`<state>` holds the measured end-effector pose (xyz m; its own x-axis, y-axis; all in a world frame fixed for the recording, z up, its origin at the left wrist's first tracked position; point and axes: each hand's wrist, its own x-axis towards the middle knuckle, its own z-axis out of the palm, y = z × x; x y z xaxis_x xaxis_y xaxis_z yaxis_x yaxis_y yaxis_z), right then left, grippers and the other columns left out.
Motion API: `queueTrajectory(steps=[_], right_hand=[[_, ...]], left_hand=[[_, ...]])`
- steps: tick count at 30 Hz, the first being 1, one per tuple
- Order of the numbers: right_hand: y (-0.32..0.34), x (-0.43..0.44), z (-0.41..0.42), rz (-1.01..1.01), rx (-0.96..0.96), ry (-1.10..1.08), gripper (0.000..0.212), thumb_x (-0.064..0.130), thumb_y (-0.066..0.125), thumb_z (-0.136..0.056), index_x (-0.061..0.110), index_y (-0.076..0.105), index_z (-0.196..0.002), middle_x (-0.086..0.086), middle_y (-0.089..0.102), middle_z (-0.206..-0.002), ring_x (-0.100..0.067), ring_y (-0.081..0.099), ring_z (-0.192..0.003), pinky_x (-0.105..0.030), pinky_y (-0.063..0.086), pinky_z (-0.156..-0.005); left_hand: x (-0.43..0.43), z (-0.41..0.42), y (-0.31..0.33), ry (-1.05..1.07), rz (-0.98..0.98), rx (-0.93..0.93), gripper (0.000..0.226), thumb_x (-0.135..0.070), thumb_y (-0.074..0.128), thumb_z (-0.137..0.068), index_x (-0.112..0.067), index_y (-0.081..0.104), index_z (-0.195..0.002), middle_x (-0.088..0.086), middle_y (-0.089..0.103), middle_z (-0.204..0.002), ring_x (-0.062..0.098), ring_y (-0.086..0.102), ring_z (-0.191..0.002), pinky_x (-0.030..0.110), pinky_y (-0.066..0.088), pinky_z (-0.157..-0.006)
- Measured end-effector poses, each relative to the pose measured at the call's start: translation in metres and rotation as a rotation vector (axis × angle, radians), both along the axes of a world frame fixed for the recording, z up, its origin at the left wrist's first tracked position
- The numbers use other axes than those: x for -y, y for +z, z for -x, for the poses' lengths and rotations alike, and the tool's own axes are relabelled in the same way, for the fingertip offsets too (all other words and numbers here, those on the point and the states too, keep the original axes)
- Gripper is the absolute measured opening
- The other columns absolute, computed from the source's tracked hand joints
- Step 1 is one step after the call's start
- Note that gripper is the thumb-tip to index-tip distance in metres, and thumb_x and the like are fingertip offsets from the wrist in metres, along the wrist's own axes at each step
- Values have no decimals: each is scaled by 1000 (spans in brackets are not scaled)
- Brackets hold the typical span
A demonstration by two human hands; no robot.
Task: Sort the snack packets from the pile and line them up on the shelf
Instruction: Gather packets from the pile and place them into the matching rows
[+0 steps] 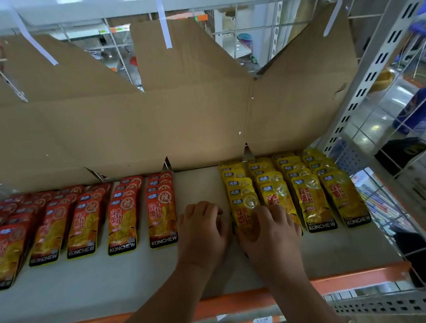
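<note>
Yellow packets (312,201) are what I'm on right now. They sit on the right part of the shelf (114,280) in four overlapping rows running front to back, labels up. My right hand (270,236) lies flat on the front packet (245,208) of the leftmost yellow row, fingers spread out and pressing down on it, not gripping anything. My left hand (202,234) is just beside that row on the bare strip of shelf, fingers loosely bent with the tips down, holding nothing as far as I can see.

So I reckon this is the tidy-up bit: squaring off that row so it lines up with its neighbours. Its front packet looks a touch skewed next to the other three. The next move probably calls for a gentle nudge from both sides without sliding the whole stack, since these pouches look slippery.

Further left, the red packets (122,222) lie in several rows of the same kind. The ones nearest the gap are neat, the far-left ones are more jumbled. The pile itself isn't in view, so I can't say how many are left.

A cardboard sheet (133,120) lines the back behind both colours, and a wire grid (401,203) closes the right end.
</note>
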<state>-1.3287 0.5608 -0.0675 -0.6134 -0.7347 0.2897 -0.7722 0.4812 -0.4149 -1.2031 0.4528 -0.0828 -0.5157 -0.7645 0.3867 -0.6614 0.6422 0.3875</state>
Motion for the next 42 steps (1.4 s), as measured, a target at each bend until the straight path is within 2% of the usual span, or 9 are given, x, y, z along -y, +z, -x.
queueTrajectory(steps=[11,24,28,32,38,42], right_hand=[[2,3,-1,22,-19,9,50,53,84,-67,23,62,-101,-3,56,-102,-34,59,-86,-43,42,-74],[1,3,0,32,17,12,51,55,84,-66,25,61,-101,-1,55,-103,-32,58,-90,-43,43,-76],[-1,3,2,44,33,15,49,58,80,-68,25,61,-98,0,54,-103,-32,57,-89,-42,41,-76],[0,2,2,75,52,29,50,61,72,-69,24,62,-100,-2,55,-103,-33,58,-91,-45,45,-77],[0,1,2,118,83,13,52,49,87,-67,21,66,-105,-3,58,-106,-35,59,-95,-48,47,-81],[-1,1,3,195,95,27,47,39,89,-70,18,68,-106,-5,60,-108,-35,60,-95,-47,47,-82]], left_hand=[[-1,-1,1,4,-23,12,20,-35,52,-89,-22,66,-94,-5,62,-95,22,54,-92,42,46,-76],[-1,0,1,2,-18,21,19,-35,52,-90,-22,65,-94,-5,62,-95,22,54,-91,42,47,-76],[0,1,0,-3,-12,26,21,-35,51,-91,-20,66,-95,-3,62,-96,23,54,-92,42,47,-76],[0,1,0,5,-24,20,21,-36,51,-91,-21,65,-95,-3,62,-97,23,55,-93,43,48,-77],[-1,1,2,5,-31,21,22,-35,50,-90,-20,66,-95,-3,63,-97,23,55,-93,43,48,-77],[-2,0,3,-5,-27,8,22,-34,50,-90,-20,66,-95,-2,63,-98,24,54,-93,42,47,-77]])
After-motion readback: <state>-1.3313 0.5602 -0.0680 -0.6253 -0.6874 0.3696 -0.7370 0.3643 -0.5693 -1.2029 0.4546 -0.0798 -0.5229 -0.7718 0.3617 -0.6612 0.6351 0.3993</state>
